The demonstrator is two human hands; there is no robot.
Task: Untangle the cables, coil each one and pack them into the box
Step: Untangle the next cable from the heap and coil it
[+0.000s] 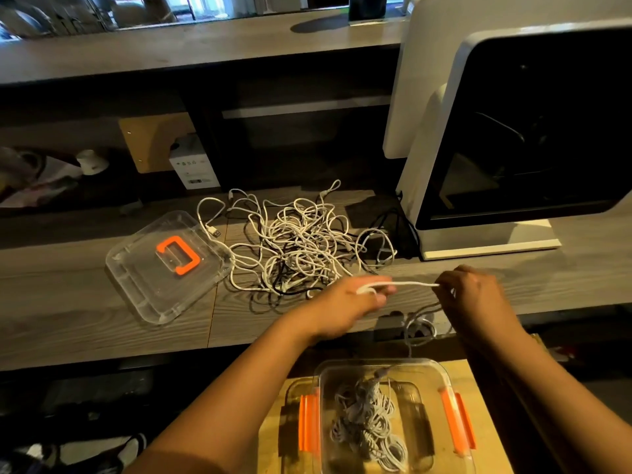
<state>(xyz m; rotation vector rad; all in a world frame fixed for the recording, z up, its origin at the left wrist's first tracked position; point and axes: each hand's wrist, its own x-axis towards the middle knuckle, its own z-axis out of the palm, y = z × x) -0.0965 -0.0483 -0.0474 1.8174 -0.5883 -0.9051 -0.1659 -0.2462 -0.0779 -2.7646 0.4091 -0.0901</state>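
Left grip (355, 297) curling round a loop of white cable (410, 284). Right grip (475, 295) pinching the same cable, which is stretching taut between them over the counter's (85, 302) near edge. Tangle (301, 248) lying mid-counter, lid (143, 289) touching its left side. Box (456, 422) sitting below the near edge, holding coils (369, 422).

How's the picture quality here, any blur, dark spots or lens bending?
Head view: the left hand is motion-blurred where it holds the white cable; the right hand looks sharper; the shelf edges bow from the wide lens; the lower left is dark.
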